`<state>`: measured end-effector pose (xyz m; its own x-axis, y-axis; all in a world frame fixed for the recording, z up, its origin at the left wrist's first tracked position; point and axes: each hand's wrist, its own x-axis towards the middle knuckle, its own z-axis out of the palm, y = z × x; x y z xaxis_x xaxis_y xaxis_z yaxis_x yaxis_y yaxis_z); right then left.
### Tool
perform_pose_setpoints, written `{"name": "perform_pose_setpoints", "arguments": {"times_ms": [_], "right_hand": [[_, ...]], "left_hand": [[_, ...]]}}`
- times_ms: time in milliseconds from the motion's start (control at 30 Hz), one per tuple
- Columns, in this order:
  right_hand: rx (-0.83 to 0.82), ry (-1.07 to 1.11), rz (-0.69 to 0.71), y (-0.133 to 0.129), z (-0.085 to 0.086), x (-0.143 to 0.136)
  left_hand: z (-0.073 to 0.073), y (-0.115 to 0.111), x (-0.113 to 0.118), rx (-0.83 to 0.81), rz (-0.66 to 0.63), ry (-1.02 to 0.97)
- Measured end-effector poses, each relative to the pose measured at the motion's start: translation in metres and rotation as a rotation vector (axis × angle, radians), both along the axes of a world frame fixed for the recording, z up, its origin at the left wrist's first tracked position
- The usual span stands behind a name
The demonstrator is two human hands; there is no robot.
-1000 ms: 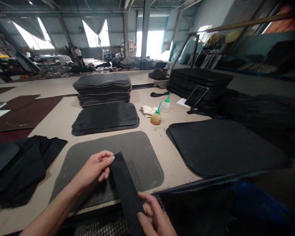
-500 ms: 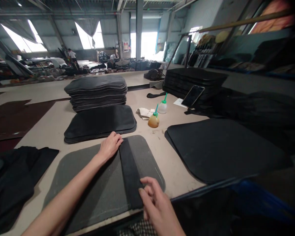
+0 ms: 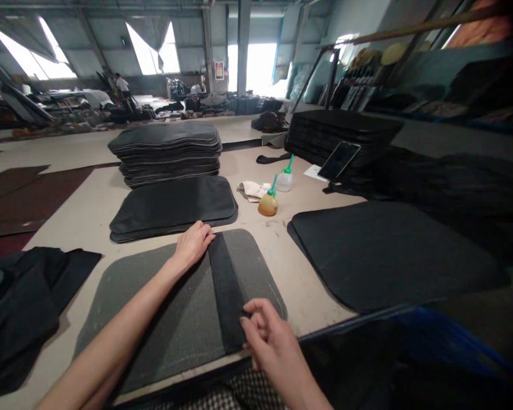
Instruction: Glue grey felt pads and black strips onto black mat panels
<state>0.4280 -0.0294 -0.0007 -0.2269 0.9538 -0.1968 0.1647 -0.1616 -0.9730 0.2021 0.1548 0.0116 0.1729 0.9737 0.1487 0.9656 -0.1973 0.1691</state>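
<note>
A grey rounded panel (image 3: 175,319) lies flat at the table's near edge, with a black strip (image 3: 226,290) running across it from back to front. My left hand (image 3: 194,244) rests at the strip's far end, its fingers drawn together on the strip's edge. Near the strip's front right edge is my right hand (image 3: 267,336), thumb and forefinger curved towards each other with a small gap between the tips. I cannot make out anything held in it.
Black panels lie behind (image 3: 175,202) and to the right (image 3: 385,256). Farther back are a tall stack (image 3: 166,151), an amber bottle (image 3: 268,204), a clear bottle (image 3: 284,179) and a phone (image 3: 340,160). Dark fabric (image 3: 29,307) lies left. A person (image 3: 122,88) stands far off.
My right thumb and forefinger have come slightly off the strip's edge. My left hand stays at the far end. The whole view has shifted a little.
</note>
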Motion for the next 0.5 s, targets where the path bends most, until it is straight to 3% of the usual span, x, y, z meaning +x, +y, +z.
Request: {"name": "perform_pose_setpoints", "arguments": {"times_ms": [167,367,500], "right_hand": [[0.023,-0.05,-0.001,0.0,0.003,0.003],[0.12,-0.203,0.025,0.001,0.001,0.009],[0.162,-0.246,0.052,0.001,0.001,0.008]], "left_hand": [[-0.003,-0.004,0.004,-0.005,0.029,-0.012],[-0.01,-0.005,0.007,0.088,-0.183,0.102],[-0.008,-0.012,0.006,0.07,-0.199,0.107]]}}
